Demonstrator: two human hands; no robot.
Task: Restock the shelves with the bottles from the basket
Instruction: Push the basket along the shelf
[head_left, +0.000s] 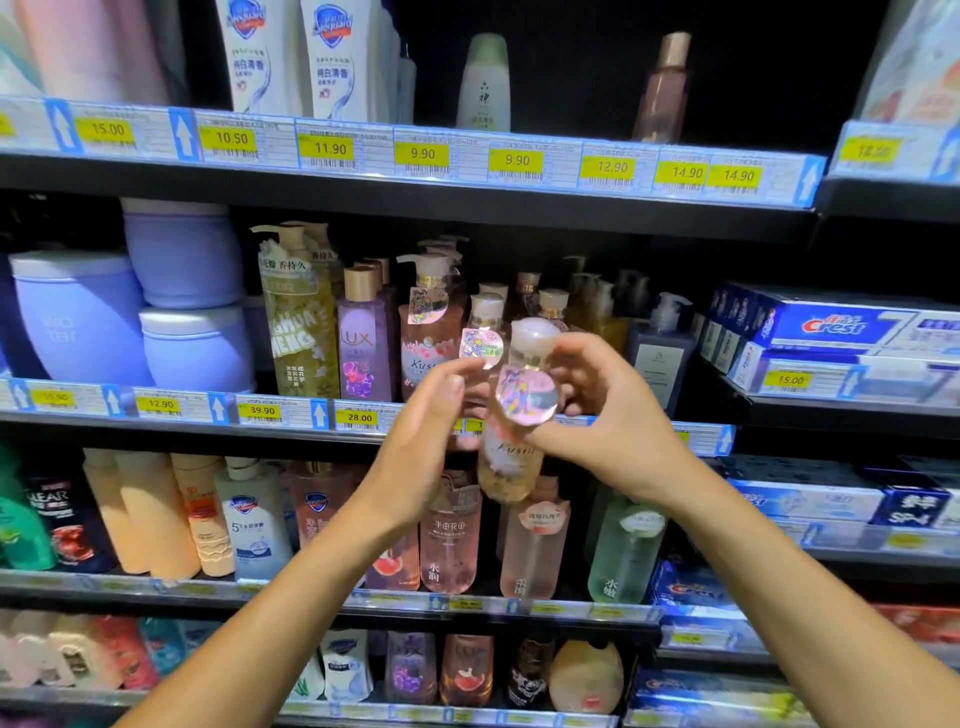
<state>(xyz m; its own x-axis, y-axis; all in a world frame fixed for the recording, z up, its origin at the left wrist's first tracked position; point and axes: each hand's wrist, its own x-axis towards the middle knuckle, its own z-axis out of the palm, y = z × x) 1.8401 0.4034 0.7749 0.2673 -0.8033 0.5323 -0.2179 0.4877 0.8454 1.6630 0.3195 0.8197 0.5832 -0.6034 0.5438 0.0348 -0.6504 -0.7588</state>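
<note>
Shop shelving fills the view, tier on tier of toiletries. The middle shelf (291, 415) carries the LUX bottle (363, 353), taken here as the reference.

- **Upper shelf** (415, 179): directly above LUX. Its underside sits close over the taller pump heads.
- **Pink pump bottles** (428, 332): a row just right of LUX. A dark pump bottle (660, 358) stands further right.
- **Right grip** (618, 415): right of LUX and lower. The fingers and thumb are curled round the neck of the held bottle (511, 462).
- **Left grip** (431, 431): between LUX and the held bottle, fingers loosely spread and holding nothing. Contact with the bottle cannot be told.
- **Held bottle**: in front of the middle shelf's edge, right of LUX and tilted. Its body hangs below the price rail.
- **Tag** (524, 397): a shiny tag hangs at the bottle's neck.

The basket is out of view.

**Hazards:**
- A hold at the neck alone lets the heavy body swing or slip.
- Pushing in tilted would likely topple the front pink bottles, which stand close together.
- The base may catch the shelf lip, or the tag may snag on neighbouring pumps.

**Room:** Headroom under the upper shelf looks tight. The hands hide whether a free slot exists right of LUX.
</note>
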